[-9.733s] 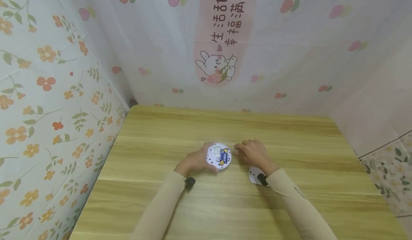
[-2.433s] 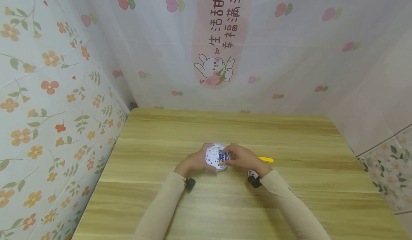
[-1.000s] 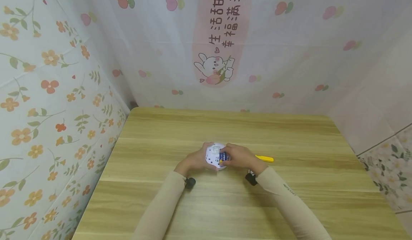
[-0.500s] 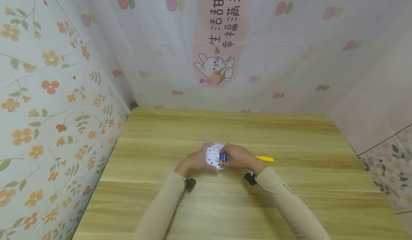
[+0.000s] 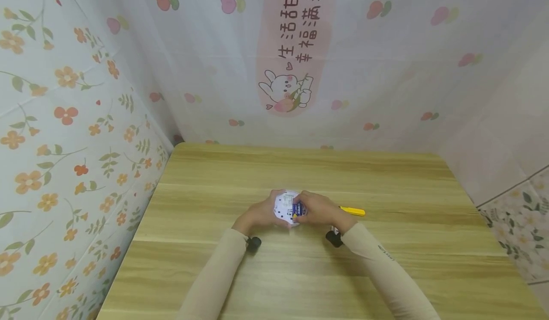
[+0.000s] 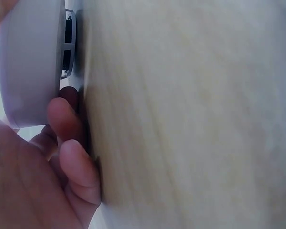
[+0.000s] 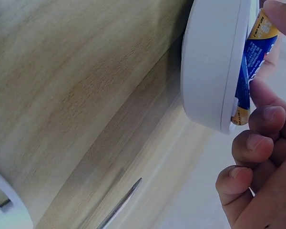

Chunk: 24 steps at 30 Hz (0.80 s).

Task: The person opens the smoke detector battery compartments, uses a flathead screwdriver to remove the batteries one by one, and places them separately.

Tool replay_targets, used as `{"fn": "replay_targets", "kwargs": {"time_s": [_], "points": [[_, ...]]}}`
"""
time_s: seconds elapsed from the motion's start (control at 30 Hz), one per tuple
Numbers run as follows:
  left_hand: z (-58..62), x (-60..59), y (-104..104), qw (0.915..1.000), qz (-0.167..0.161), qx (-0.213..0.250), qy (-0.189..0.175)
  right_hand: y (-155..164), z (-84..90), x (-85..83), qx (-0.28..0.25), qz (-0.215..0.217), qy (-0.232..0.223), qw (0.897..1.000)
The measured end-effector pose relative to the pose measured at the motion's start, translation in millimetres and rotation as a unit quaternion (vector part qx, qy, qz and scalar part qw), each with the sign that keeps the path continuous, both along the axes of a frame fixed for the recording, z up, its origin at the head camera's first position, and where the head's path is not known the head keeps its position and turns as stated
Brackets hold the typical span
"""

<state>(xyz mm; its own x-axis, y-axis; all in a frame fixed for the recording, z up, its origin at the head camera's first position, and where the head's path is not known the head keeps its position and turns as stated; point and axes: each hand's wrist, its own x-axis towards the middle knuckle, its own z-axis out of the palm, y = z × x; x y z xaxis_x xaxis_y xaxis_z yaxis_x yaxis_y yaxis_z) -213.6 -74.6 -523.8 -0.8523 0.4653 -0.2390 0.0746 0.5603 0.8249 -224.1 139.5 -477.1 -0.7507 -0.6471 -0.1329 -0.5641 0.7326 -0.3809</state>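
Note:
A round white device (image 5: pixel 283 205) lies on the wooden table (image 5: pixel 300 272) with its back open and blue-and-yellow batteries (image 5: pixel 298 209) inside. My left hand (image 5: pixel 268 211) grips the device's left rim; in the left wrist view its fingers (image 6: pixel 66 124) curl under the white housing (image 6: pixel 28 62). My right hand (image 5: pixel 305 209) pinches a battery. In the right wrist view the battery (image 7: pixel 250 62) sticks out of the housing (image 7: pixel 209 67), with a fingertip (image 7: pixel 264 114) at its lower end and another at its top.
A yellow-handled screwdriver (image 5: pixel 352 211) lies on the table just right of my right hand; its metal tip (image 7: pixel 119 202) shows in the right wrist view. A white cover plate (image 7: pixel 2 205) lies under my right wrist. Patterned walls close in the table's left and far sides.
Earlier my right hand held the thin tool at the device; now the screwdriver lies on the table and that hand is on the battery. In the last second little has moved.

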Motion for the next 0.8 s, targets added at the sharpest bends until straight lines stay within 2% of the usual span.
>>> {"fn": "replay_targets", "kwargs": {"time_s": [0.37, 0.5, 0.8], "points": [[1.0, 2.2, 0, 0.9992, 0.028, -0.014, -0.025, 17, 10.1, -2.3, -0.068, -0.03, -0.005, 0.997], [1.4, 3.0, 0, 0.999, 0.033, -0.013, -0.027, 28, 11.4, -2.8, -0.072, -0.031, -0.009, 0.997], [-0.6, 2.6, 2, 0.9993, 0.03, 0.0, -0.023, 50, 10.1, 5.2, -0.064, -0.062, -0.027, 0.996]]}}
